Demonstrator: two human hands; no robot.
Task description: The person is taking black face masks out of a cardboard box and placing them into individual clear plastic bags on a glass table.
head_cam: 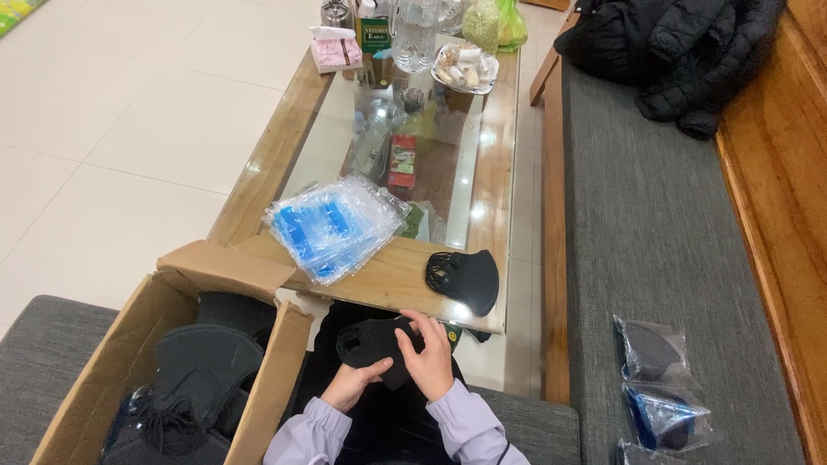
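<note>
Our fingers [412,325] pinch a black mask [372,343] over the lap: left hand [351,385] cups it from below, right hand [428,353] closes on its edge, seemingly to fold it flat. Second mask [463,280] waits on the table [388,275] edge. Clear blue-printed bags [334,226] stacked beside it. Cardboard box [129,344] at left holds more black masks. Bagged masks [659,387] lie on the grey bench.

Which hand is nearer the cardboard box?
Left. The left hand is beside the cardboard box; the right hand is farther away, across the black mask both hold.
</note>
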